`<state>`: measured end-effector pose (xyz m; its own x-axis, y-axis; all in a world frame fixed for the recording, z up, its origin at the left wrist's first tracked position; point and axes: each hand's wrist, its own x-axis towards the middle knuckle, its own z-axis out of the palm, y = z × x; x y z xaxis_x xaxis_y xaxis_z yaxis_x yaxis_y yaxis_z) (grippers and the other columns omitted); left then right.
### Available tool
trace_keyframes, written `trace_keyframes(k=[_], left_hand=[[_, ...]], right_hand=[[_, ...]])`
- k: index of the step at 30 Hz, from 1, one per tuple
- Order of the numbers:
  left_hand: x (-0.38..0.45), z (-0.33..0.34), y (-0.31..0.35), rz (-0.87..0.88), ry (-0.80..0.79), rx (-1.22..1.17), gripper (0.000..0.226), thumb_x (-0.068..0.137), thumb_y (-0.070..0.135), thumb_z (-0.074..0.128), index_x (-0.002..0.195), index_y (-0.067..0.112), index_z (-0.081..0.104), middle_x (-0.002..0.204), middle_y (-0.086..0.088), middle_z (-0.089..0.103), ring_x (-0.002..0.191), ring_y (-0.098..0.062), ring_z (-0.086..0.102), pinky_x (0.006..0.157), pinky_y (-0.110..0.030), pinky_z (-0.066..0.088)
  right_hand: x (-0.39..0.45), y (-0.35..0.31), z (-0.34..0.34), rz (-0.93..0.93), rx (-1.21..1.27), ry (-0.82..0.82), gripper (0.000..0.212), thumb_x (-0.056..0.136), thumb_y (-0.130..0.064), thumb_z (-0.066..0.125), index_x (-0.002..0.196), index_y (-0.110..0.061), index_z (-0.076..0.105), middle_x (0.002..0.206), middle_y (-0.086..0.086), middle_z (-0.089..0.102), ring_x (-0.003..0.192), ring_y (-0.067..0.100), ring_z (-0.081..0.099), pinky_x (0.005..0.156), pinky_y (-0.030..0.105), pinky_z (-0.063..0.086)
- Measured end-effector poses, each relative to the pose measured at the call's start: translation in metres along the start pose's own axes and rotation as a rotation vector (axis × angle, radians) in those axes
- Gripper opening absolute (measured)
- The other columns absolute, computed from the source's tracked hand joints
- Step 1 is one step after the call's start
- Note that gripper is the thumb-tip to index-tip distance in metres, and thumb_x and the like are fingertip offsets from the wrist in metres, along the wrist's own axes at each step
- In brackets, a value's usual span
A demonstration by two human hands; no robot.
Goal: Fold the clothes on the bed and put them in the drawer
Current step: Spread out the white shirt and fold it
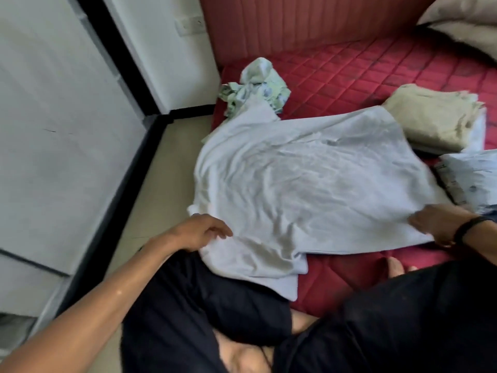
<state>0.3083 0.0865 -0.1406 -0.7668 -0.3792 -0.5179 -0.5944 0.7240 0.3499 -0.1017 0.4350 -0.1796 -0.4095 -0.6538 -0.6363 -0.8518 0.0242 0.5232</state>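
Observation:
A large white garment (301, 179) lies spread over the red quilted bed (371, 71), one corner hanging over my dark-clothed lap. My left hand (201, 231) rests at its near left edge, fingers loosely curled and touching the cloth. My right hand (441, 224), with a dark wristband, pinches the garment's right edge. A crumpled green-and-white patterned garment (255, 84) lies at the bed's far left corner. A folded beige cloth (435, 122) sits on the right, with a folded pale patterned piece (468, 176) just in front of it.
White cabinet fronts (61, 130) with black trim stand to the left across a strip of beige floor (166, 168). A red padded headboard (295, 22) rises behind the bed. A beige pillow (468, 25) lies at the far right corner.

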Motion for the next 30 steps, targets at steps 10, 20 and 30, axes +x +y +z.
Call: trace_keyframes(k=[10, 20, 30], left_hand=[[0.012, 0.006, -0.012, -0.223, -0.175, 0.472, 0.049, 0.093, 0.009, 0.055, 0.136, 0.031, 0.061, 0.141, 0.005, 0.056, 0.123, -0.017, 0.058, 0.105, -0.032, 0.050], [-0.017, 0.042, -0.009, 0.040, -0.035, 0.500, 0.040, 0.090, 0.015, 0.061, 0.124, 0.035, 0.060, 0.120, 0.013, 0.059, 0.116, -0.013, 0.055, 0.093, -0.028, 0.049], [-0.011, 0.037, -0.017, 0.048, -0.014, 0.394, 0.025, 0.088, 0.005, 0.055, 0.097, 0.020, 0.073, 0.094, 0.003, 0.069, 0.091, -0.019, 0.064, 0.081, -0.034, 0.055]], right_hand=[[0.001, 0.000, 0.020, 0.231, 0.233, -0.055, 0.039, 0.098, -0.016, 0.049, 0.138, -0.018, 0.051, 0.142, 0.007, 0.056, 0.128, 0.023, 0.060, 0.102, 0.033, 0.050], [-0.026, 0.011, -0.029, 0.069, 0.364, -0.133, 0.040, 0.078, -0.012, 0.082, 0.078, -0.028, 0.045, 0.089, -0.005, 0.050, 0.071, 0.012, 0.053, 0.060, 0.018, 0.044], [0.021, 0.013, 0.043, 0.018, 0.071, -0.007, 0.031, 0.095, -0.029, 0.045, 0.072, -0.039, 0.026, 0.079, -0.012, 0.025, 0.091, 0.006, 0.056, 0.097, 0.028, 0.049]])
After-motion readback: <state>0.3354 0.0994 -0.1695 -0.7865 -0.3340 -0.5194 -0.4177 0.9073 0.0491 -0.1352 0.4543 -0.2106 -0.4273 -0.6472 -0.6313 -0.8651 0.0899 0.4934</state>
